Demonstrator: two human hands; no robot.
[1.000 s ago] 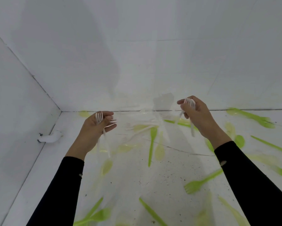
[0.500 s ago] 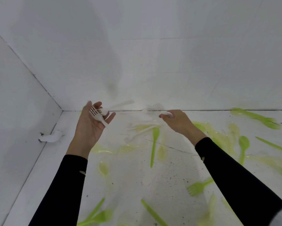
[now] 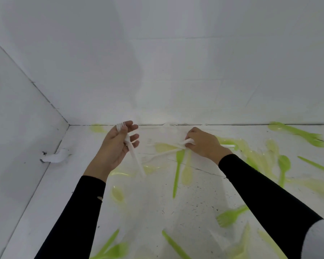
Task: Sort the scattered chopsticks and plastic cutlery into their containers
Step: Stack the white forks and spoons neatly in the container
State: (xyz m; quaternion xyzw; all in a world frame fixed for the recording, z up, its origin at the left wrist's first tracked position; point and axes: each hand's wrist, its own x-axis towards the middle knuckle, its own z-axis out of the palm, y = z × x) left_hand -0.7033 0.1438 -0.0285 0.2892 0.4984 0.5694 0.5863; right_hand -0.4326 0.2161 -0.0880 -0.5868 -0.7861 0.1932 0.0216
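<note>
The left hand (image 3: 114, 146) grips white forks (image 3: 131, 150), fingers loosely curled; the right hand (image 3: 204, 143) pinches white cutlery (image 3: 183, 144) on the worktop (image 3: 63, 184) near the far wall (image 3: 176, 71).

long black sleeves to both wrists — left sleeve (image 3: 78, 208) has a small hole; hands bare.

This looks like a bare, purpose-built test enclosure rather than a home or kitchen — plain white walls (image 3: 157, 71) meet a white floor (image 3: 148, 212) in a sharp corner (image 3: 69, 125), with faint panel seams across the back wall. The floor is scuffed, speckled with dark marks and cracked, and holds nothing but loose green plastic cutlery (image 3: 178, 174) and a few white pieces. No furniture or fittings show — only a small white lump (image 3: 54, 157) at the foot of the left wall.
</note>
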